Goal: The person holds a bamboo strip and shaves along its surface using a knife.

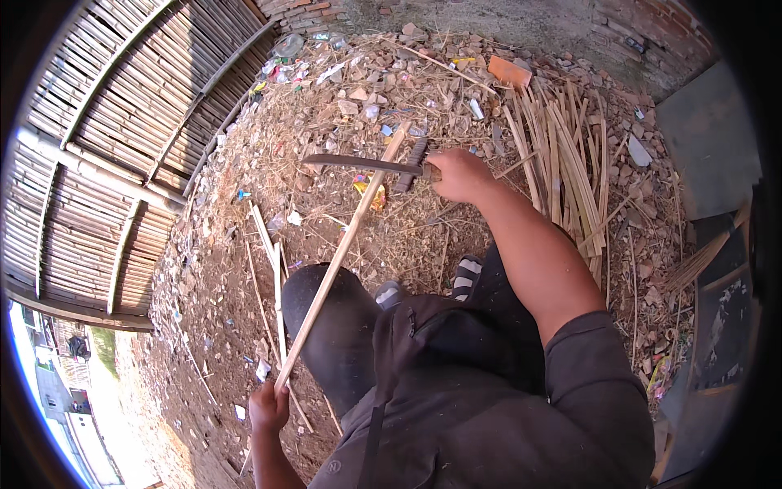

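My left hand (269, 406) grips the near end of a long pale bamboo strip (342, 248) that slants up across my left knee toward the rubble. My right hand (460, 174) is closed on the handle of a long dark knife (362, 164), whose blade lies crosswise over the far part of the strip. A short dark block (411, 165) stands under the strip beside the blade. I wear dark trousers and a dark shirt, with a striped sandal (466, 275) on one foot.
A pile of split bamboo strips (566, 167) lies to the right. A bamboo fence (114, 155) runs along the left. Broken bricks, straw and litter (358, 90) cover the dirt ground. Loose thin strips (273, 269) lie by my left knee. Dark boards (713, 147) stand at right.
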Available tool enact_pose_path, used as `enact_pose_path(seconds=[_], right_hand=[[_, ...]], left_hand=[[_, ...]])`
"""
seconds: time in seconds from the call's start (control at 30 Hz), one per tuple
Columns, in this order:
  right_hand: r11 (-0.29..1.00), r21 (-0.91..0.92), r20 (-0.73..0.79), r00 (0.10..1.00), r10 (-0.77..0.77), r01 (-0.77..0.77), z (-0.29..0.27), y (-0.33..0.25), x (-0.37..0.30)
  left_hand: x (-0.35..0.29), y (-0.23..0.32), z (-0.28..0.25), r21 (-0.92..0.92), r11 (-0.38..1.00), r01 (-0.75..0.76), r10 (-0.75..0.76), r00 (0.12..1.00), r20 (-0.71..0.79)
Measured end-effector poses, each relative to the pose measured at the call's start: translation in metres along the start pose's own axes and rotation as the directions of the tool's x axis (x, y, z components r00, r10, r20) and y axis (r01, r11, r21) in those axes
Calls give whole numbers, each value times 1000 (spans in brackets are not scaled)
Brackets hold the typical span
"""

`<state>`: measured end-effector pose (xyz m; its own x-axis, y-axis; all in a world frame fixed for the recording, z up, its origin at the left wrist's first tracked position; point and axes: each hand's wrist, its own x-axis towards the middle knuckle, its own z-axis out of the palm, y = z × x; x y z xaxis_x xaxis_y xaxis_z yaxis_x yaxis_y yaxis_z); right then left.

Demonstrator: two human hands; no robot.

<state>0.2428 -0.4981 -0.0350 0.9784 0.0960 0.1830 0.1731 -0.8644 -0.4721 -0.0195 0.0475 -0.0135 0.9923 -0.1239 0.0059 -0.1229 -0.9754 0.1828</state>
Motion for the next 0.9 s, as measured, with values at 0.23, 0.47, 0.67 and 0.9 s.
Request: enact_pose_path(seconds=[0.23, 0.47, 0.67, 0.9], right_hand=[[999, -30, 50, 998, -34, 35, -8, 4, 3], [948, 40, 9, 949, 316, -316, -13, 1, 3], [977, -128, 140, 978, -152, 170, -20, -13, 0], [938, 85, -55, 938, 342, -336, -12, 13, -1]], left_hand=[[-8, -1, 8, -51, 998, -28, 25, 998, -59], [-1, -6, 1, 29, 1000, -3, 4, 1000, -27], [1, 0, 10, 11, 999, -30, 31, 999, -35], [10, 3, -5, 33, 998, -48, 48, 999, -1]])
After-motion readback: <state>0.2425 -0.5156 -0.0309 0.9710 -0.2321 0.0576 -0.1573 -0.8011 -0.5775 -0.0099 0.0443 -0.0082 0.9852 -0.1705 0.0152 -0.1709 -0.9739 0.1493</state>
